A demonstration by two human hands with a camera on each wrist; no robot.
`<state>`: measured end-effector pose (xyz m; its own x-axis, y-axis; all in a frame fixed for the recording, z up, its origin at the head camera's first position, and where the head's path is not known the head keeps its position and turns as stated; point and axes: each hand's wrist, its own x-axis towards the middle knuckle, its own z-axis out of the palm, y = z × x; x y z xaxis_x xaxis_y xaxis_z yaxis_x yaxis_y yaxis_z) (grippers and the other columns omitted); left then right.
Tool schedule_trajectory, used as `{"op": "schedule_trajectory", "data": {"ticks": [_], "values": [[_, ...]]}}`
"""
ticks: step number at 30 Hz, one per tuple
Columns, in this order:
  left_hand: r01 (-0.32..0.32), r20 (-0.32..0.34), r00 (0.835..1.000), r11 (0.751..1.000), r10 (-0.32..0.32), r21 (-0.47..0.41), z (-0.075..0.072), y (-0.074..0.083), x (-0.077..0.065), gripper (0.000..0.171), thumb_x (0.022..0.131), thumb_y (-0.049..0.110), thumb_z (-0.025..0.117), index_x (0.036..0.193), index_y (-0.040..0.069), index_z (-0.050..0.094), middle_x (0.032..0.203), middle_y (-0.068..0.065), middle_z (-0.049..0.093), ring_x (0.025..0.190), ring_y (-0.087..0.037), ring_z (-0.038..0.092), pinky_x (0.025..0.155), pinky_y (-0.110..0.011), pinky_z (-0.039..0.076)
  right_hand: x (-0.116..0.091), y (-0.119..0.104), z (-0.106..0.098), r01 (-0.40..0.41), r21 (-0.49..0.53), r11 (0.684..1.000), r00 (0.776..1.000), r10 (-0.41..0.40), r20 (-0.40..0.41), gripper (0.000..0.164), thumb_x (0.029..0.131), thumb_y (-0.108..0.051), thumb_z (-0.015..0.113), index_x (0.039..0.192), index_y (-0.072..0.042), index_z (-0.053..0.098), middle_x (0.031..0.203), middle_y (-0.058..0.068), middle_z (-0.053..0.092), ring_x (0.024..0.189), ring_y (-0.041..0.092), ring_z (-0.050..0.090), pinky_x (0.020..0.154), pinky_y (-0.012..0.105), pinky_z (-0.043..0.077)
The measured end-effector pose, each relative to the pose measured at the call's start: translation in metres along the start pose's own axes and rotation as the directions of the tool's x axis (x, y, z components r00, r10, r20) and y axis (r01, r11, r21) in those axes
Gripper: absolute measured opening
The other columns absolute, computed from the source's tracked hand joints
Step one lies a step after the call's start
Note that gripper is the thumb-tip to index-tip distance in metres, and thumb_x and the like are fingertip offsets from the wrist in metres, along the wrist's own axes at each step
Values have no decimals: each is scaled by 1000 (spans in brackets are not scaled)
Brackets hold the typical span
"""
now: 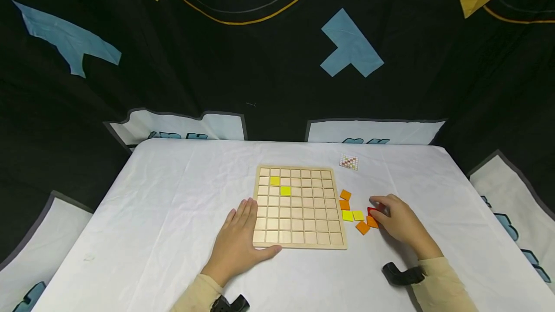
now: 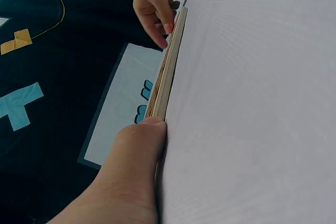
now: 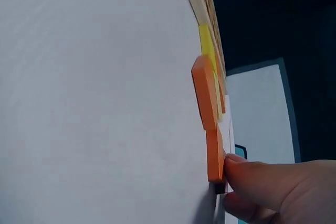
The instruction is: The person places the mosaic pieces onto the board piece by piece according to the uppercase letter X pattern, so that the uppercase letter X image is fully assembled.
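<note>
My left hand (image 1: 243, 240) lies flat beside the square wooden grid board (image 1: 299, 248), fingers along its left side and thumb at its near left corner. In the left wrist view the left thumb (image 2: 137, 148) presses against the board's edge. Two yellow-green tiles (image 1: 275, 181) sit in squares near the board's upper left. My right hand (image 1: 399, 218) is over the loose tiles right of the board. Its thumb tip overlaps a red tile (image 1: 370, 211), and its index finger stands apart from the thumb. An orange tile (image 1: 372, 222) lies right under that thumb.
More orange tiles (image 1: 362, 227) and two yellow tiles (image 1: 348, 215) lie along the board's right side. A small patterned card (image 1: 349, 162) is on the white-covered table (image 1: 173, 196) at the back right. A dark curtain (image 1: 277, 71) hangs behind the table's far edge.
</note>
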<state>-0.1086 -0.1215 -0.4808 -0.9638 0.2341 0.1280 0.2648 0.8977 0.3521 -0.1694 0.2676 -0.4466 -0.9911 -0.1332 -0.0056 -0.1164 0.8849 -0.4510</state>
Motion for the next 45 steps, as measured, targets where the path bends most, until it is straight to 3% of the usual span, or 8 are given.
{"op": "schedule_trajectory", "data": {"ticks": [10,15,20,29,37,45], "values": [[6,11,1000,1000,-6,1,-1,1,0,123,75,84,56,156,-2,21,164,-15,20,155,-30,16,126,-50,17,-4,8,5,-12,60,998,999,15,-45,12,92,-14,70,103,-9,69,99,6,63,87,20,54,82,38,50],[6,15,1000,1000,-6,3,-1,1,0,123,75,83,56,156,-2,20,165,-15,19,155,-29,16,126,-50,17,-1,6,4,-24,108,994,998,30,-55,12,93,-14,69,103,-10,63,91,2,66,78,16,52,70,26,46],[6,21,1000,1000,-6,-8,-2,1,1,123,76,83,57,156,-2,19,165,-15,18,155,-29,15,126,-50,16,5,-2,6,-31,173,984,995,47,-90,17,95,-17,67,109,-9,61,94,5,65,76,16,54,61,21,45],[2,11,1000,1000,-2,-4,-1,1,1,123,75,83,57,156,-2,21,164,-16,20,155,-30,16,126,-50,16,19,-44,26,12,308,951,998,7,-60,15,96,-20,66,109,-12,63,94,5,65,71,16,58,55,24,49],[3,0,1000,1000,-3,6,-1,1,0,123,74,83,58,155,-2,23,164,-16,23,154,-30,19,125,-50,18,29,-94,52,122,366,922,992,-113,-48,10,93,-20,70,102,-17,66,87,-3,66,73,13,55,67,23,46],[7,0,1000,1000,-7,18,-2,1,1,122,74,83,58,156,-2,24,164,-16,24,154,-29,20,125,-49,20,40,-125,74,156,371,916,988,-142,-63,7,92,-22,71,98,-21,67,85,-8,68,73,10,56,71,25,49]]}}
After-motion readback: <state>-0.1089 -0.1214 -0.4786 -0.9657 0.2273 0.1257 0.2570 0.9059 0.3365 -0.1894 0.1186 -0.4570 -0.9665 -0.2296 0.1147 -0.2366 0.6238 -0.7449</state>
